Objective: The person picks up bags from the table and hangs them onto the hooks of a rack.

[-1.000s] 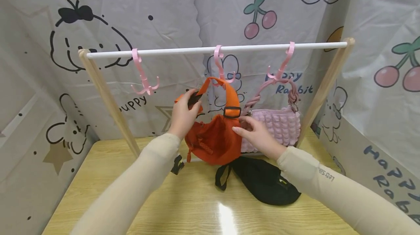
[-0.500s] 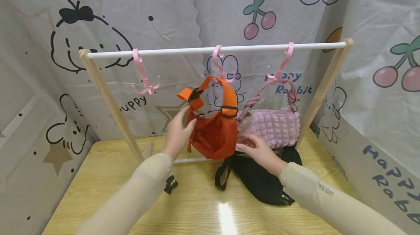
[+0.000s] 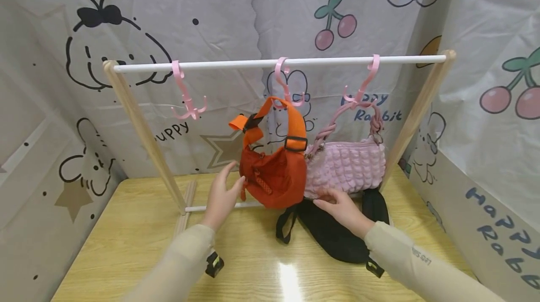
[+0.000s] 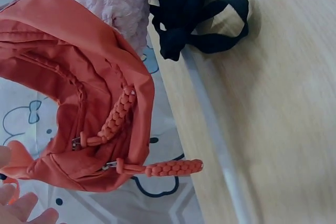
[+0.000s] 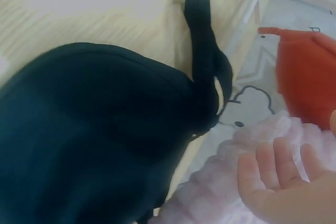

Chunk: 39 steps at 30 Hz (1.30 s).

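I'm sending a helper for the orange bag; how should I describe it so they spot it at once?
Look for the rack with the white bar standing on the wooden table. From its middle pink hook hangs the orange bag by a brighter orange strap. It is the only orange one: its neighbours are a puffy pink bag and a black bag.

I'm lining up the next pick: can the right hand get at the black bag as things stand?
Probably yes: the right hand appears empty and close to the black bag, whose broad body lies uncovered on the table. The pink bag hangs close behind but doesn't seem to block the near side.
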{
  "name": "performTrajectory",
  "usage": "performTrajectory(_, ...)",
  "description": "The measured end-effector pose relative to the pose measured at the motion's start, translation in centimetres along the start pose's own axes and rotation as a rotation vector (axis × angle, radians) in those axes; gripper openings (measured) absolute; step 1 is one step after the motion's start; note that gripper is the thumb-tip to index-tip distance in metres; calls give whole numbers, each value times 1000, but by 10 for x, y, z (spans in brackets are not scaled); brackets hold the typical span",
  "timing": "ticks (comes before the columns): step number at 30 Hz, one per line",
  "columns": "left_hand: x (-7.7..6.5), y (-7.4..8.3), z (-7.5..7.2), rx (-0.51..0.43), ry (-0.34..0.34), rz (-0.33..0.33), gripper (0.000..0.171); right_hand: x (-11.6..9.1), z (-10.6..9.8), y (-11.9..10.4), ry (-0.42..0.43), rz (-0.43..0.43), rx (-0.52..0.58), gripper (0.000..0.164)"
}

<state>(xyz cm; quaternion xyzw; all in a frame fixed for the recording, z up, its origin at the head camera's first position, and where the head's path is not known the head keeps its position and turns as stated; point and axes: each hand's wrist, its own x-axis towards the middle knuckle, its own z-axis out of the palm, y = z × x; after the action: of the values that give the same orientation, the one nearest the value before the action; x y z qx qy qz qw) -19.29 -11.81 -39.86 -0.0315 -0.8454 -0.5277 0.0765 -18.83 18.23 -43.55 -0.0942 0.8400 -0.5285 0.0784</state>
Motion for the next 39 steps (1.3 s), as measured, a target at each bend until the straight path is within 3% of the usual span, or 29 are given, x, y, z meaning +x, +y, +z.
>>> performTrajectory(6, -9, -12, 5, -22, 45, -2, 51, -1, 1, 15, 6, 20, 8, 41)
performTrajectory(12, -21, -21, 10, -32, 63, -3, 49, -3, 1, 28, 8, 79, -66, 50)
performTrajectory(21, -44, -33, 13, -31, 50, -46, 49, -6, 0, 45, 16, 43, -382, 57)
performTrajectory(26, -57, -40, 16, -49, 40, -51, 48, -5, 0, 49, 25, 105, -527, 62)
performTrajectory(32, -69, -49, 21, -53, 36, -60, 46, -4, 2, 52, 42, 139, -648, 51)
performTrajectory(39, -74, -57, 25, -62, 29, -92, 44, -8, 5, 55, 89, 98, -622, 27)
